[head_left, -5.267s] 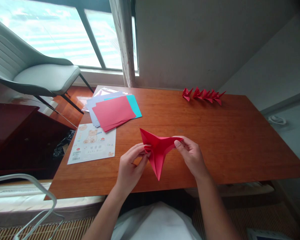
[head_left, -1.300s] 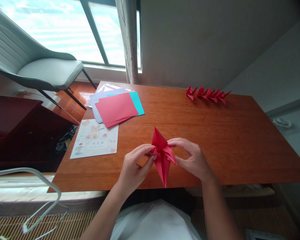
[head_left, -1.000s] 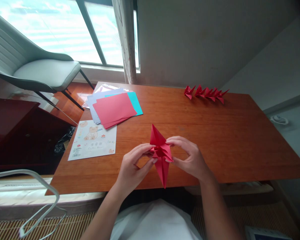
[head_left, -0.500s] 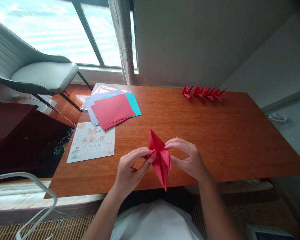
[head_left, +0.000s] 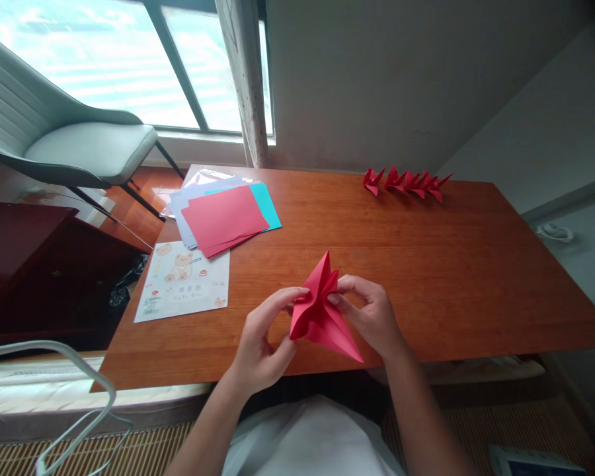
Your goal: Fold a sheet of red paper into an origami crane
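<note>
A folded red origami piece (head_left: 322,317) with pointed tips is held up over the table's front edge. My left hand (head_left: 268,337) grips its left side, fingers at the upper edge and thumb near the lower left corner. On the other side my right hand (head_left: 369,311) pinches a fold close to the upper right between thumb and fingers. One long point slants down to the right, and another stands up at the top. Several finished red origami figures (head_left: 406,182) stand in a row at the table's far right.
On the wooden table (head_left: 451,277), red paper sheets (head_left: 225,218) lie over blue and lilac ones at the left. A white bear-print sheet (head_left: 186,281) is in front of them. A chair (head_left: 89,149) stands beyond the left edge, and a white cable (head_left: 74,360) curves at lower left.
The origami piece has been turned in my hands, so its lower point now slants right instead of straight down. My right hand's grip has shifted to its upper right fold.
</note>
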Available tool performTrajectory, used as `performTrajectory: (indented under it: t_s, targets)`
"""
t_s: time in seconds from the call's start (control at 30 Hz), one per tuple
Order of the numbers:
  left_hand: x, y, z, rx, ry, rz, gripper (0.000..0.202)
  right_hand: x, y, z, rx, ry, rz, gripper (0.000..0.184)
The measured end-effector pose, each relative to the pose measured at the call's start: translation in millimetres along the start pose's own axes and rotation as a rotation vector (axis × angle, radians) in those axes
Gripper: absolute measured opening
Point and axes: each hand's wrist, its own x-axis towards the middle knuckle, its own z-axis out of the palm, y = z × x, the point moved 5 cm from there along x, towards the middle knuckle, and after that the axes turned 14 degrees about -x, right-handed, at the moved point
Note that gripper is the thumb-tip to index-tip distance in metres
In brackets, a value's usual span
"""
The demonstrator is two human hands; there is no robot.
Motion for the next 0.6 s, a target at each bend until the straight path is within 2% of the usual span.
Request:
performTrajectory:
  t_s: [0.1,0.17,0.3,0.4,0.6]
  targets:
    - [0.4,1.2,1.4,0.050,-0.048,0.004,0.064,-0.1,3.9,0.0,0.024,0.012,0.031,0.022]
    - [1.0,1.2,2.3,0.099,-0.076,0.003,0.065,0.0,5.2,-0.2,0.021,0.024,0.039,0.024]
    - [0.4,-1.2,0.0,0.148,-0.066,-0.014,0.059,0.4,5.6,-0.5,0.050,0.024,0.072,0.028]
    - [-1.1,-2.2,-2.8,0.106,-0.042,-0.035,0.056,0.2,5.0,0.2,0.074,0.001,0.100,0.031]
    - [0.1,-3.1,-7.0,0.074,0.022,-0.059,0.038,-0.6,6.8,3.5,0.093,-0.024,0.092,0.028]
